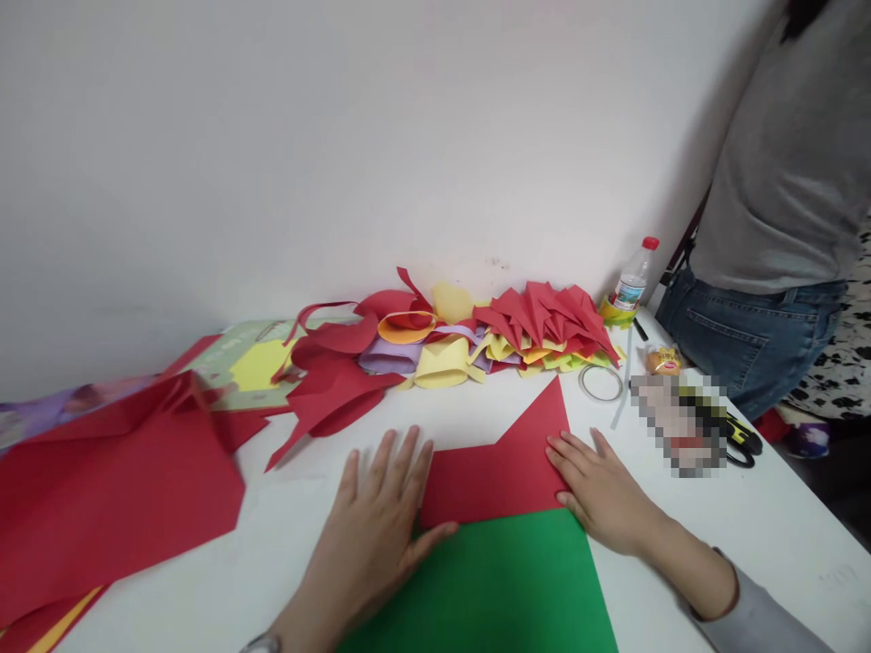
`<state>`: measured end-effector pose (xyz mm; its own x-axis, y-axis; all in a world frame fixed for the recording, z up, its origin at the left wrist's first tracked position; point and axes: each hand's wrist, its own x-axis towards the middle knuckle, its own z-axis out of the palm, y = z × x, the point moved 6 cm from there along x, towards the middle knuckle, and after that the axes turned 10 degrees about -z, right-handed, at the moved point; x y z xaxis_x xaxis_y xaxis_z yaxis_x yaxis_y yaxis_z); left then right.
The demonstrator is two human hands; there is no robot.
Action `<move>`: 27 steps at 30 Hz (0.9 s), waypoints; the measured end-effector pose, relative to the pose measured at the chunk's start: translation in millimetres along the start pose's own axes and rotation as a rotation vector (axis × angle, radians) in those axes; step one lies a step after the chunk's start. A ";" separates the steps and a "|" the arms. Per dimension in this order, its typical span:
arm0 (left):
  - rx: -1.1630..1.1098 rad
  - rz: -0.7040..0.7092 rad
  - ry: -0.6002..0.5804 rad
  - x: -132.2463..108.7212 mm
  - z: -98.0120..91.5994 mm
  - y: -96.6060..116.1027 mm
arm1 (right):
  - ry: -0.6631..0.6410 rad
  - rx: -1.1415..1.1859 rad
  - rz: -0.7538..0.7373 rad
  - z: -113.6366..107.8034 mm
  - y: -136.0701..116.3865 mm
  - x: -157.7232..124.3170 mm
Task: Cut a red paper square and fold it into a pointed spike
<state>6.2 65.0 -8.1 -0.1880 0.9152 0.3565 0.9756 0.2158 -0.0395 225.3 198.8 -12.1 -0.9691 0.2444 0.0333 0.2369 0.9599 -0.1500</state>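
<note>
A folded red paper (500, 467) lies on the white table (306, 508), its point aimed away from me. My left hand (371, 535) lies flat with fingers spread at the paper's left edge, thumb pressing its lower corner. At the paper's right edge rests my right hand (599, 485), fingers stretched flat on it. A green sheet (496, 589) lies under the red paper, toward me.
Large red sheets (109, 490) lie at the left. Several folded red, yellow and purple paper pieces (469, 340) line the wall. A tape roll (601, 382), water bottle (633, 277) and scissors (738, 440) sit at right, where another person (776, 209) in grey stands.
</note>
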 end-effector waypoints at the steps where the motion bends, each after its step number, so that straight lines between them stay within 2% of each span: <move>1: -0.016 0.043 0.011 -1.7 -3.4 12.1 | 0.003 -0.005 -0.003 0.2 -0.5 0.1; 2: -0.055 0.154 -0.018 -5.6 -4.9 30.4 | 0.007 -0.016 -0.005 0.1 -1.2 0.3; 5: -0.190 0.486 -0.209 -25.5 -3.0 85.6 | 0.027 -0.066 -0.013 -1.4 -4.1 0.5; 8: -0.253 0.516 -0.328 -34.4 0.6 108.0 | 0.060 -0.112 -0.022 -4.0 -6.9 0.2; 10: -0.283 0.482 -0.393 -34.3 2.2 108.9 | 0.086 -0.121 -0.050 -4.4 -10.5 0.1; 15: -0.347 0.431 -0.487 -27.6 -2.1 103.2 | 0.165 -0.083 -0.250 -3.2 -33.1 -1.2; 19: -0.304 0.412 -0.515 -30.6 -3.1 100.6 | 0.164 -0.096 -0.231 -8.3 -42.0 -2.7; 22: -0.190 0.309 -0.493 -39.0 2.7 91.4 | 0.145 -0.093 -0.209 -12.4 -43.0 -2.1; 27: -0.025 0.128 -0.368 -52.9 11.0 78.6 | 0.169 -0.113 -0.234 -15.4 -40.8 -0.1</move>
<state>91.7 37.3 -40.3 -0.0878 0.9961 -0.0088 0.9954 0.0874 -0.0380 216.8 161.8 9.2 -0.9753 0.0253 0.2196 0.0241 0.9997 -0.0081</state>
